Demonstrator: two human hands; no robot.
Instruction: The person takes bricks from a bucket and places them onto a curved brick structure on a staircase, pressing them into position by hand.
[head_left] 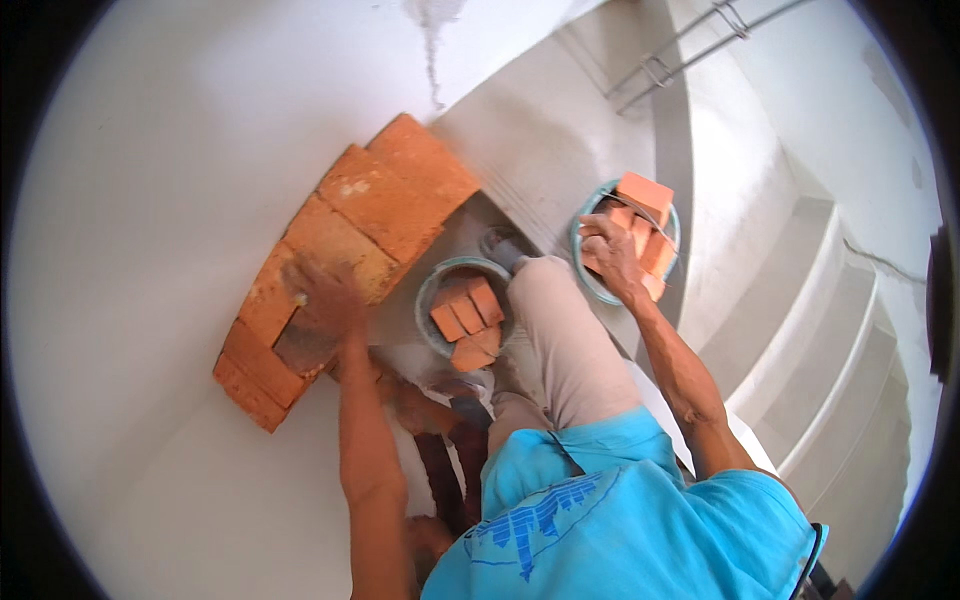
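Pale plastered walls and grey concrete stairs, seen from above; fisheye bends the edges.

Left hand (325,300): motion-blurred, laid on the top of the brick stack (340,260) at its near end, palm down, fingers loosely spread over a brick face. Not clear whether it grips a brick or only rests there; cannot tell closure.

Right hand (610,255): fingers curled in over the near rim of the right bucket (590,225), on the rim or the bricks there, thumb side toward the body. Looks closed around what it grasps.

Counts:
- Brick stack: orange-red bricks piled against the left wall, approx. 5–6 faces visible on top, lower layer showing at the near end. Exact no. unclear.
- Buckets: 2, both round w/ grey-green rims. Left bucket (428,290) sits between stack and person's knee, approx. 4 brick pieces inside. Right bucket well apart from it, across the leg (560,340), heaped above the rim w/ approx. 4–5 bricks.

Outward: person's beige trouser leg runs between the 2 buckets, blue shirt (620,510) at lower edge. Steps (850,330) descend at right. Metal rail (690,50) at top right. Crack w/ chipped plaster (432,40) at top centre wall.
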